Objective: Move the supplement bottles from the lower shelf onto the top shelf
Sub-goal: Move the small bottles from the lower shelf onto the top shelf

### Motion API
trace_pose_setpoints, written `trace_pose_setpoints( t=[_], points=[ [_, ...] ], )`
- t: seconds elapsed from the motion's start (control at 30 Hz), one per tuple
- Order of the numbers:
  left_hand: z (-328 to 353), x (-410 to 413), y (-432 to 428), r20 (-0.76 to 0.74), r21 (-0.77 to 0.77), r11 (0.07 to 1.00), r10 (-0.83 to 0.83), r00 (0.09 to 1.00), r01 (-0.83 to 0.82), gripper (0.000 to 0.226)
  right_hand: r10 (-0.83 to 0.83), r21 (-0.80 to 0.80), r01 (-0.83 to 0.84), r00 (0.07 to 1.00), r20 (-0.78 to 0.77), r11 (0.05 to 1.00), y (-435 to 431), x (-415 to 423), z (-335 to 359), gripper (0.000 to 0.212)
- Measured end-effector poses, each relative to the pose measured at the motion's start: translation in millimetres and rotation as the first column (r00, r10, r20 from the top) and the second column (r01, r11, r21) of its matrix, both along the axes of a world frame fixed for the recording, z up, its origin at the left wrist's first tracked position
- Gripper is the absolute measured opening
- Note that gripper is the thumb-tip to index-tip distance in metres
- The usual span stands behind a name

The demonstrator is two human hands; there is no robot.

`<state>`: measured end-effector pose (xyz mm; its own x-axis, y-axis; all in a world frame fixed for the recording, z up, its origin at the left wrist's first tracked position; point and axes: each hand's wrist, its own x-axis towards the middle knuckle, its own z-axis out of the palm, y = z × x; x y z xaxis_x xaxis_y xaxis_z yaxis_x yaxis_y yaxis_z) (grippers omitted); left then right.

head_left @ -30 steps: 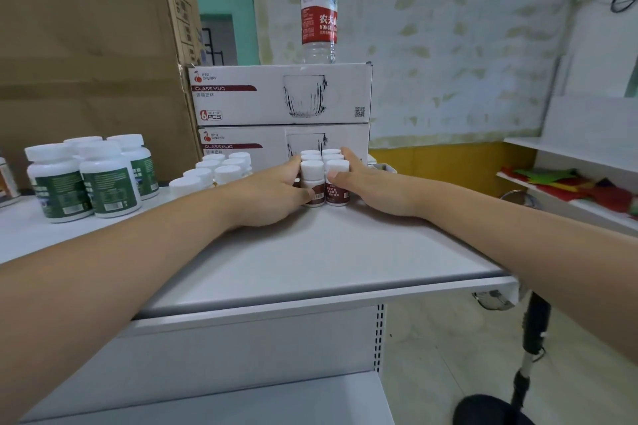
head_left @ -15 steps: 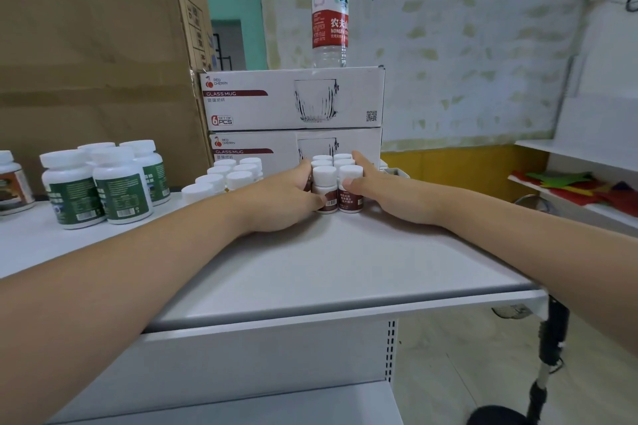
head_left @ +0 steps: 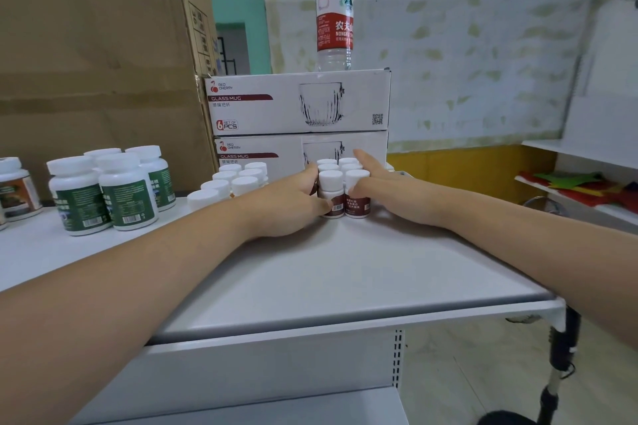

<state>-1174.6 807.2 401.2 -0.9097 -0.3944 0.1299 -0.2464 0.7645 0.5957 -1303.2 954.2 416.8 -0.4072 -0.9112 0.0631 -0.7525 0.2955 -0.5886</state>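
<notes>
Toppling risk on release.
Small white-capped, brown-labelled plastic supplement bottles (head_left: pixel 340 190) stand packed near the back edge of the white metal top shelf (head_left: pixel 345 272). The left hand (head_left: pixel 290 203) curls round them and the right hand (head_left: pixel 390 193) presses flat alongside. Letting go unevenly could knock the front pair over.

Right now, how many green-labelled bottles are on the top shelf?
4 green-labelled bottles, left on the top shelf: front-left, front-right, back-right, back-left showing only its cap. Others may be hidden.

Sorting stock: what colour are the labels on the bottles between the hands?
Dark reddish-brown labels, best seen in the head view.
</notes>
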Motion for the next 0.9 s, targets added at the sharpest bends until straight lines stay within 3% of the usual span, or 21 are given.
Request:
trace_pose_setpoints(
  t=[0.2,0.4,0.57,0.9],
  points=[
    [2.0,2.0,-0.6,0.006,-0.011,1.0,0.004,1.0,-0.004,0.076,0.009,-0.039,-0.01,1.0,-0.002,0.999,-0.7,2.0,-0.5,0.057],
    [5.5,1.6,0.4,-0.01,0.043,0.999,-0.027,1.0,0.027,0.072,-0.001,-0.005,0.001,1.0,-0.015,1.0,-0.9,0.5,-1.1,0.062],
    [2.7,-2.9,-4.0,-0.021,0.033,0.999,-0.014,1.0,0.014,0.075,-0.005,-0.027,0.007,0.999,0.041,1.0,3.9,4.2,1.2,0.062],
    [-0.2,-4.4,-3.3,-0.01,0.017,0.999,-0.032,0.999,0.032,0.09,-0.013,-0.013,0.012,1.0,-0.022,1.0,5.4,6.8,0.8,0.056]
  ],
)
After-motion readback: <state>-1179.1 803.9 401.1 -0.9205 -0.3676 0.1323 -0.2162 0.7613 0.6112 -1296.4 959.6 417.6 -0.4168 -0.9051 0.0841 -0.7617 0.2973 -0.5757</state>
